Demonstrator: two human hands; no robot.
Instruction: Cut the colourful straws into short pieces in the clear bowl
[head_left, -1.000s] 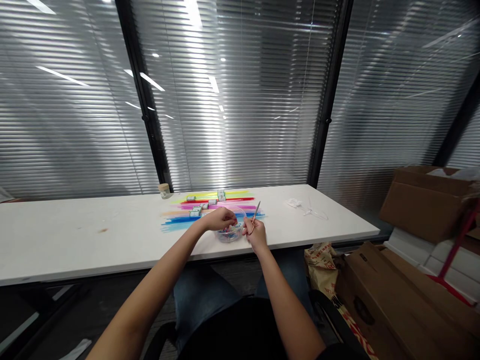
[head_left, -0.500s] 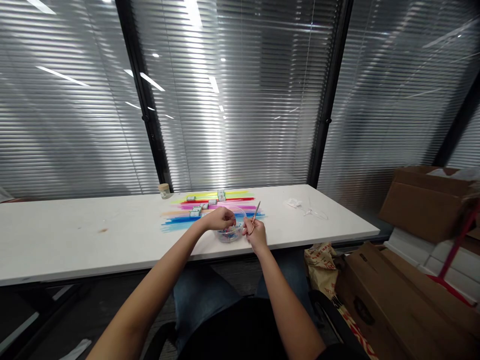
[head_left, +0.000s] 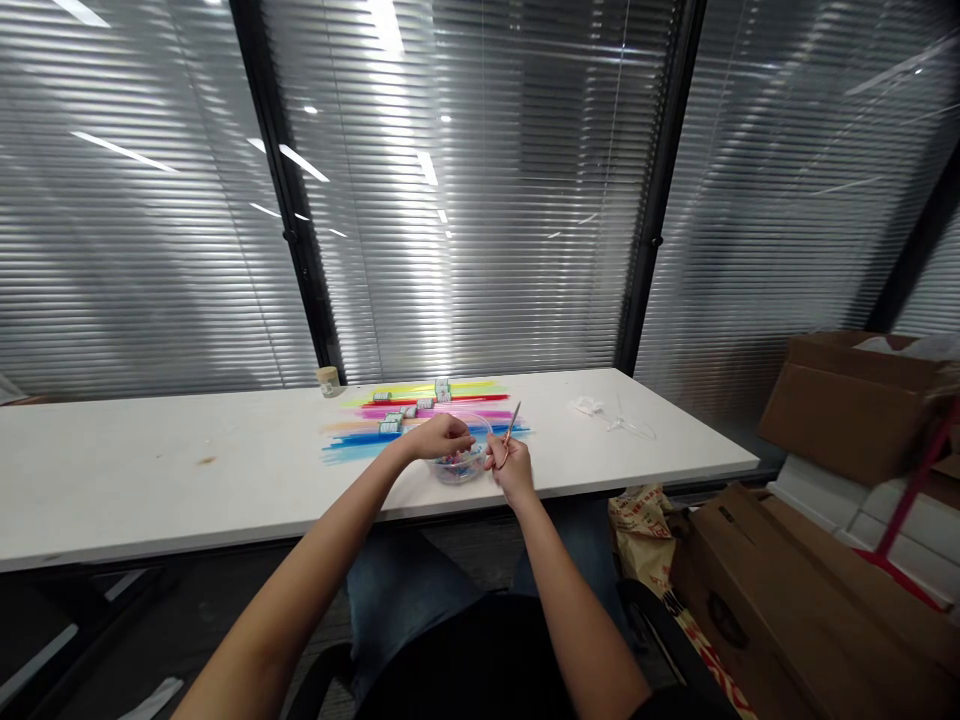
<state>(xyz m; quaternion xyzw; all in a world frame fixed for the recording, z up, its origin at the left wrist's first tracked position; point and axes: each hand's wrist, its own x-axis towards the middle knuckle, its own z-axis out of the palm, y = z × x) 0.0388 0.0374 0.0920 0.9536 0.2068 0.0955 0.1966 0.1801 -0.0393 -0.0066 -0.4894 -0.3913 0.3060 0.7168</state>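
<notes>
My right hand (head_left: 511, 468) is closed on a pair of scissors (head_left: 512, 425), their blades pointing up and away from me. Over a clear round bowl (head_left: 456, 474) of small colourful bits, my left hand (head_left: 444, 437) is bent down with its fingers pinched together. Whatever is between those fingertips is hidden. A thin pale strip (head_left: 480, 418) curves from behind my left hand to my right one. Just beyond the hands lie colourful bundles of thin sticks or stems, among them blue (head_left: 349, 441), pink (head_left: 491, 415), red (head_left: 480, 399) and yellow (head_left: 480, 386) ones, several with paper bands.
A small lidded jar (head_left: 328, 381) stands at the back edge of the white table (head_left: 247, 470). White tangled strands (head_left: 622, 424) lie to the right. Cardboard boxes (head_left: 810, 600) and a printed paper bag (head_left: 643, 530) are on the floor at right. Window blinds rise behind the table.
My left hand's fingers have shifted slightly up and to the right over the bowl. My right hand and the scissors have stayed almost still.
</notes>
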